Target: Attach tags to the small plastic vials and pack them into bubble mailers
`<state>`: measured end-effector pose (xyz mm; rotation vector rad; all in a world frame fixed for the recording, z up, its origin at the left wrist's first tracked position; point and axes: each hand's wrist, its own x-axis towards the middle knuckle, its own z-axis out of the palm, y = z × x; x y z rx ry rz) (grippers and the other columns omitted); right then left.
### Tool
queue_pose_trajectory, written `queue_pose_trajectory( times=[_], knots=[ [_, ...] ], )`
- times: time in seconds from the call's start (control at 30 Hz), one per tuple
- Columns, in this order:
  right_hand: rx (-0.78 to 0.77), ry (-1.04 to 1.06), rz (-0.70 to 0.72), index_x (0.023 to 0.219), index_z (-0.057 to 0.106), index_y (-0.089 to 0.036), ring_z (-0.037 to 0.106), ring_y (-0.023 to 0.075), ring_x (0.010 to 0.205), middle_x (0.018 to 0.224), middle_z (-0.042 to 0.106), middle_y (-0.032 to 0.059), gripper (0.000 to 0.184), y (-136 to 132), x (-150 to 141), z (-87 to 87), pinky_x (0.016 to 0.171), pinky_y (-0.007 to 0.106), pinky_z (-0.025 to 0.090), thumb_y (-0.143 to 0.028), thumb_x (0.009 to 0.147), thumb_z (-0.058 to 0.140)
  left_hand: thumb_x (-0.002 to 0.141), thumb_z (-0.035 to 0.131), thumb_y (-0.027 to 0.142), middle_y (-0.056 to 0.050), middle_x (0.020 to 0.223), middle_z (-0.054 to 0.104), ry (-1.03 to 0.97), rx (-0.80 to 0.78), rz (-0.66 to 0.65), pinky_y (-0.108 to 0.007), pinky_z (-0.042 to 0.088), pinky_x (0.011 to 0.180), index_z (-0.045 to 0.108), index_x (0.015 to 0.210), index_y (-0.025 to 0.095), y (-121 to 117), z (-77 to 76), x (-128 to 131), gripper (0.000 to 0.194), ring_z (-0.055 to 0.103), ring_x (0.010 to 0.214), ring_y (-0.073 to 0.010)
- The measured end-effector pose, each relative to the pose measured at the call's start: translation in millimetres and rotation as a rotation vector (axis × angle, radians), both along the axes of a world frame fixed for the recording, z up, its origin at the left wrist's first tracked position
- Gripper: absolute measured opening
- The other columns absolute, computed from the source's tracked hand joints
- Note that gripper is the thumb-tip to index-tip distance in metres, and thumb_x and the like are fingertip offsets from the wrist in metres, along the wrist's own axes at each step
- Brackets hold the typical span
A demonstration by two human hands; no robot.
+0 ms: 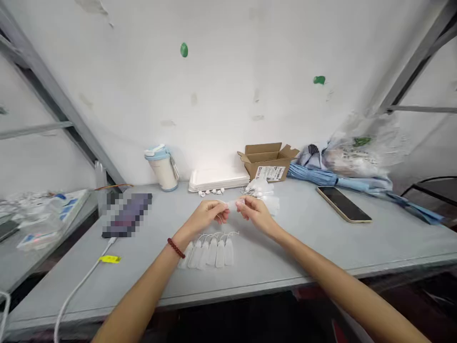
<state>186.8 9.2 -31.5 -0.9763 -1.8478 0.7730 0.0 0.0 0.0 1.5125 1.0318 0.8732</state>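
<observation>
My left hand (207,215) and my right hand (254,211) meet above the middle of the grey table (303,243). Both pinch a small clear pouch (233,205) between their fingertips. A red bead bracelet (175,248) sits on my left wrist. Just below my hands lies a row of several small white pouches with strings (210,250). A loose heap of clear pouches (262,190) rests behind my right hand.
A blue-lidded cup (162,166), a stack of white trays (217,180) and an open cardboard box (268,160) line the wall. A phone (343,204) lies at the right near a blue umbrella (339,180) and plastic bag. A white cable with yellow tag (110,259) runs left.
</observation>
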Motion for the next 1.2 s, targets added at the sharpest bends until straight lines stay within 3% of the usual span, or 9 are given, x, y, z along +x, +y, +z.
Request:
queue_pose_trajectory(
  times=[0.1,0.17,0.3,0.43,0.5,0.6,0.8,1.0,1.2],
  knots=[
    [0.24,-0.035,-0.069,0.1,0.058,-0.016,0.048,0.0129,0.059,0.069,0.054,0.0018,0.028,-3.6,-2.7,0.2,0.057,0.025,0.039,-0.039,0.087,0.047,0.078,0.056,0.04,-0.004,0.061,0.061,-0.04,-0.101,-0.021,-0.026,0.045,0.058,0.063,0.067,0.011,0.5,-0.3,-3.4,0.032,0.056,0.055,-0.0124],
    [0.285,-0.046,-0.083,0.096,0.059,-0.016,0.048,0.0132,0.06,0.069,0.055,0.0025,0.026,-5.7,-3.1,1.0,0.058,0.026,0.038,-0.037,0.087,0.047,0.079,0.056,0.042,-0.004,0.064,0.061,-0.032,-0.088,-0.058,-0.027,0.045,0.059,0.064,0.07,0.012,0.5,-0.2,-5.5,0.033,0.055,0.057,-0.0123],
    [0.131,-0.016,-0.082,0.084,0.06,-0.016,0.044,0.0118,0.056,0.062,0.05,-0.0002,0.027,-7.7,-1.5,3.4,0.056,0.025,0.035,-0.037,0.088,0.044,0.083,0.052,0.042,-0.002,0.068,0.06,0.129,0.169,-0.114,-0.026,0.044,0.065,0.063,0.069,0.014,-1.9,1.4,-7.0,0.034,0.054,0.065,-0.013],
    [-0.028,0.041,-0.087,0.077,0.058,-0.017,0.04,0.0105,0.054,0.058,0.044,-0.0026,0.028,-5.4,-0.4,3.6,0.052,0.024,0.032,-0.04,0.086,0.045,0.084,0.051,0.038,-0.002,0.07,0.06,0.321,0.456,-0.019,-0.026,0.042,0.067,0.061,0.068,0.015,-5.2,2.9,-3.6,0.03,0.052,0.07,-0.0141],
    [-0.064,0.06,-0.085,0.077,0.058,-0.017,0.039,0.0101,0.052,0.057,0.043,-0.0031,0.029,-3.5,-0.7,2.8,0.051,0.023,0.032,-0.041,0.085,0.045,0.083,0.053,0.038,-0.003,0.076,0.062,0.331,0.464,-0.004,-0.026,0.043,0.069,0.063,0.074,0.015,-4.9,1.9,-2.0,0.026,0.054,0.074,-0.0149],
    [-0.078,0.092,-0.058,0.085,0.059,-0.016,0.041,0.0099,0.051,0.059,0.047,-0.0028,0.028,-2.2,-1.7,2.4,0.051,0.023,0.035,-0.04,0.085,0.045,0.085,0.048,0.043,-0.005,0.079,0.064,0.253,0.29,-0.06,-0.027,0.045,0.068,0.063,0.078,0.015,-2.0,-1.0,-1.9,0.033,0.057,0.074,-0.0154],
    [0.003,0.064,-0.037,0.094,0.061,-0.016,0.046,0.0101,0.052,0.067,0.057,0.0008,0.027,-6.9,-3.3,3.6,0.052,0.024,0.038,-0.037,0.082,0.05,0.086,0.044,0.05,-0.004,0.068,0.062,0.162,0.025,-0.1,-0.026,0.046,0.059,0.059,0.067,0.013,0.4,0.1,-6.4,0.044,0.056,0.055,-0.0117],
    [-0.087,0.128,-0.055,0.085,0.062,-0.016,0.039,0.0088,0.044,0.049,0.044,-0.005,0.029,-10.8,-5.3,4.2,0.045,0.023,0.033,-0.042,0.082,0.051,0.087,0.044,0.043,-0.001,0.055,0.058,0.289,0.233,-0.061,-0.025,0.044,0.062,0.055,0.058,0.016,-5.1,4.5,-5.9,0.042,0.058,0.06,-0.014],
    [-0.264,0.296,0.008,0.074,0.056,-0.017,0.035,0.0071,0.034,0.043,0.037,-0.0083,0.03,-9.5,-6.6,2.8,0.036,0.022,0.03,-0.047,0.078,0.056,0.087,0.046,0.031,0.0,0.062,0.061,0.425,0.504,-0.004,-0.023,0.04,0.06,0.056,0.061,0.016,-9.2,6.9,-3.0,0.031,0.053,0.059,-0.0121]
  ],
)
